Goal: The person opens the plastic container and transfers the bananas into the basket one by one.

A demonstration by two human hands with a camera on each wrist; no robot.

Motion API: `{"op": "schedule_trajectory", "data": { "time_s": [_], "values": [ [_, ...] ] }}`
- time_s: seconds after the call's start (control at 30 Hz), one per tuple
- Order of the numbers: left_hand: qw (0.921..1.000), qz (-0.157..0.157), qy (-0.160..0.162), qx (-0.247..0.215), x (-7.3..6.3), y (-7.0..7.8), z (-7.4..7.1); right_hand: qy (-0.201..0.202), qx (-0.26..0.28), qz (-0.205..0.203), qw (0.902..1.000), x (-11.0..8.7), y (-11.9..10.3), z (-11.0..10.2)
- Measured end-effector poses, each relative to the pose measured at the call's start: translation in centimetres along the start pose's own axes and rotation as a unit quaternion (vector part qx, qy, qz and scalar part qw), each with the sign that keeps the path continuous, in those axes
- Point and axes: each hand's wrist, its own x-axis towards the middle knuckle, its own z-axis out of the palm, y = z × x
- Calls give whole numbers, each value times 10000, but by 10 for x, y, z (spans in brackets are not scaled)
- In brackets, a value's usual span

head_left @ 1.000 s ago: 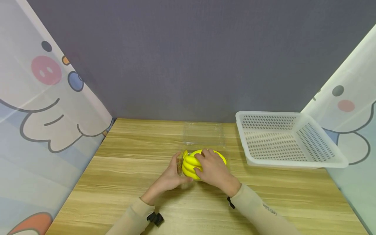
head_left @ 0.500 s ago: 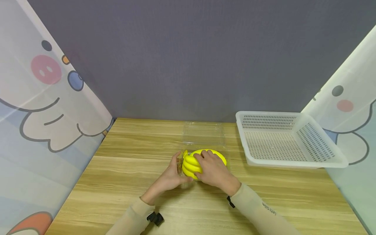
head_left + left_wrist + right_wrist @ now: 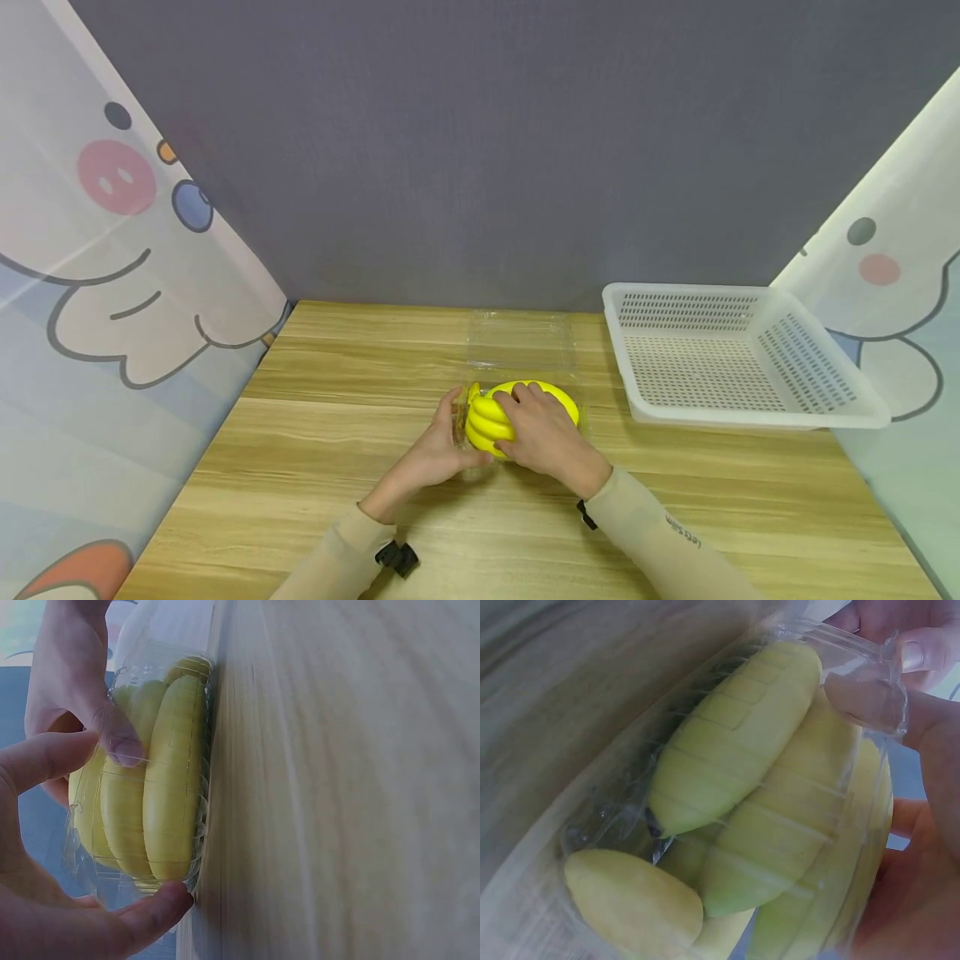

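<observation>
Head: the right hand (image 3: 540,429) curls over and grips the bananas (image 3: 489,423), which sit in a clear box (image 3: 459,427) on the table (image 3: 337,375); the left hand (image 3: 437,452) holds the box's left end, thumb and fingers spread. The lid (image 3: 521,342) lies behind, the basket (image 3: 750,414) to the right. Left wrist: the right thumb lies behind the clear wall. Right wrist: that thumb presses against the bananas

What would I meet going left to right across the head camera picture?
Pale cartoon-printed sheet, beige left sleeve, bunch of yellow curved bananas, white rectangular plastic basket, second pale cartoon-printed sheet.
</observation>
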Motion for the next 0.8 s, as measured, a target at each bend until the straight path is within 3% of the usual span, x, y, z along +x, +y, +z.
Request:
{"op": "schedule_trajectory", "data": {
  "time_s": [0.2,0.8],
  "values": [
    [10000,8,19,-21,0,0,0,98,-189,-41,9998,0,0,0],
    [10000,-62,30,35,-1,2,0,-180,-332,48,9993,2,-1,-2]
  ]
}}
